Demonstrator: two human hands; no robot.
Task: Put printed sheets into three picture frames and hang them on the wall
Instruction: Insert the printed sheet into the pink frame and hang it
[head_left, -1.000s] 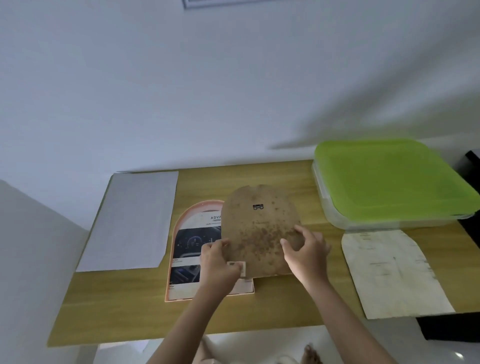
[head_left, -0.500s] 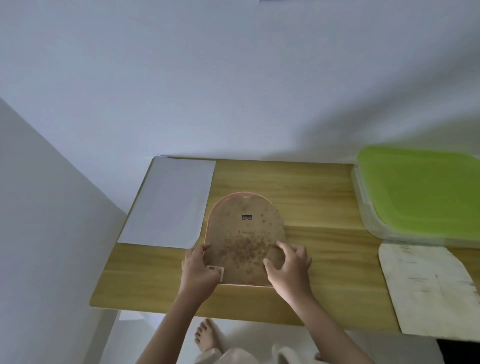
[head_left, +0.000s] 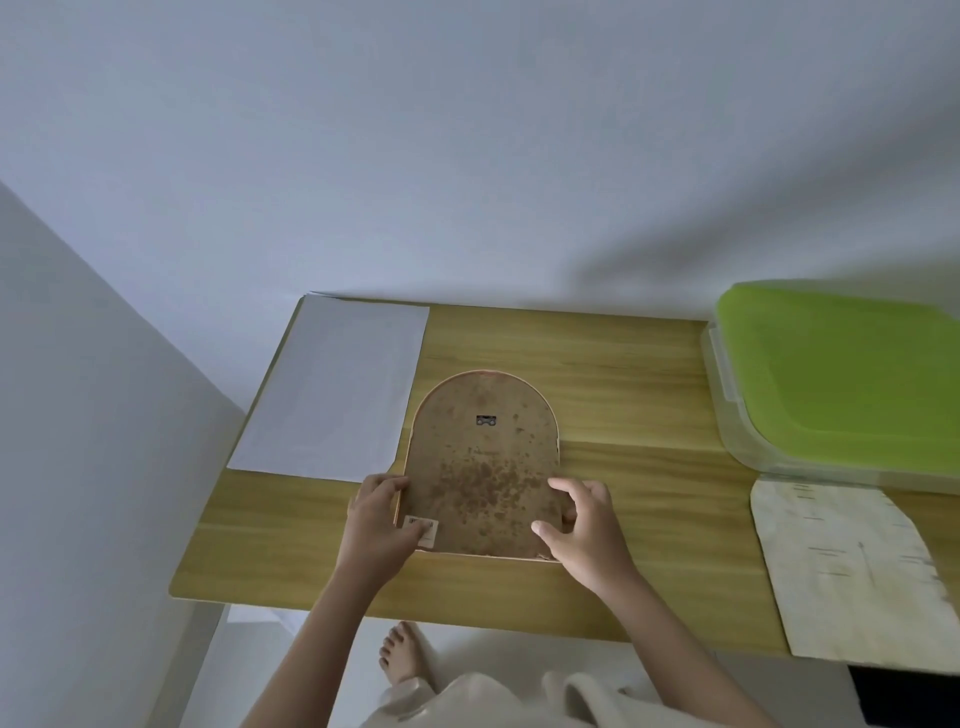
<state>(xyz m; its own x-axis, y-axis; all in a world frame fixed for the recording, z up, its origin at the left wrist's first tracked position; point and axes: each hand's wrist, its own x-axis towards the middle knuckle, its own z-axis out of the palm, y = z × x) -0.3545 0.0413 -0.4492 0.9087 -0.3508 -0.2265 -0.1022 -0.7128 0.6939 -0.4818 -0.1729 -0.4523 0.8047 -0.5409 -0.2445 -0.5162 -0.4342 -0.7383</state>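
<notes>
On the table (head_left: 613, 395), both hands, left hand (head_left: 378, 530) and right hand (head_left: 582, 527), grip the frame backing (head_left: 483, 467).

Setting: looking like a room in a home, not a shop or lab. A small wood-grain desk (head_left: 613, 364) is sitting pushed into a corner of plain pale walls (head_left: 467, 156). A clear plastic storage box with a green lid (head_left: 841, 374) is resting on the desk's far right. A bare foot (head_left: 402, 654) is showing on the light floor (head_left: 291, 675) below the desk edge.
</notes>
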